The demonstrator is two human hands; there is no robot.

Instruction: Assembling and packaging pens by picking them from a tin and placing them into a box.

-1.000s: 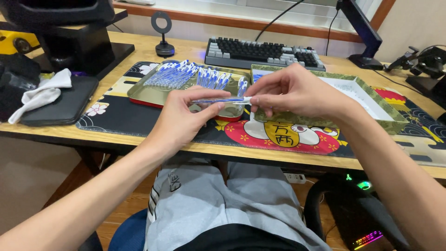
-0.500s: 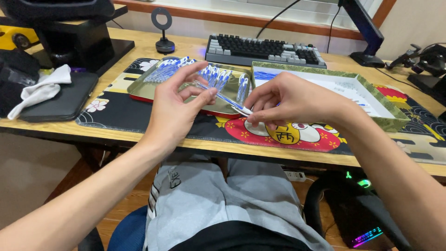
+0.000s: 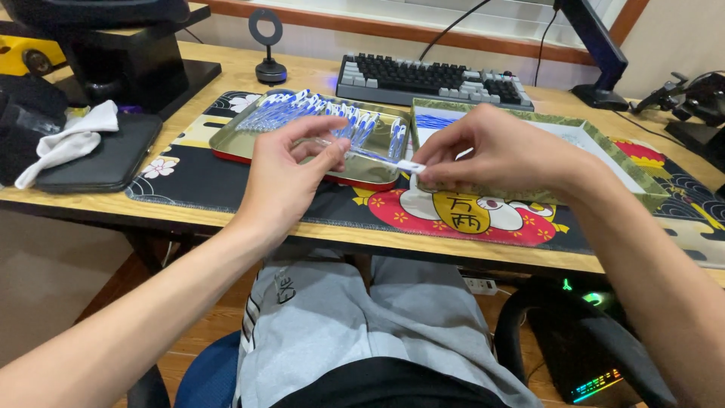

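A slim clear pen (image 3: 370,155) with blue inside is held between both hands just above the near edge of the desk. Its long axis runs left to right, sloping slightly down toward the right. The left hand (image 3: 291,170) is closed lightly on the left end, thumb and forefinger pinched around the barrel, the other fingers curled loose. The right hand (image 3: 491,155) is closed in a pinch on the right end, where a small white cap or tip (image 3: 411,166) is gripped between thumb and fingertips. Neither hand is nearer than the other; the pen is bridged between them, in front of the chest.

Just behind the pen, a shallow gold tray (image 3: 249,140) with a red rim is seen, filled with a row of similar blue-and-clear pens (image 3: 332,117). To its right, a green patterned box lid (image 3: 604,147) with a white inside is laid open, a few blue pieces in its far corner. Underneath, a dark desk mat (image 3: 468,215) with a red cartoon figure is spread. A grey keyboard (image 3: 430,79) is set further back, a folded white cloth (image 3: 68,140) far left.
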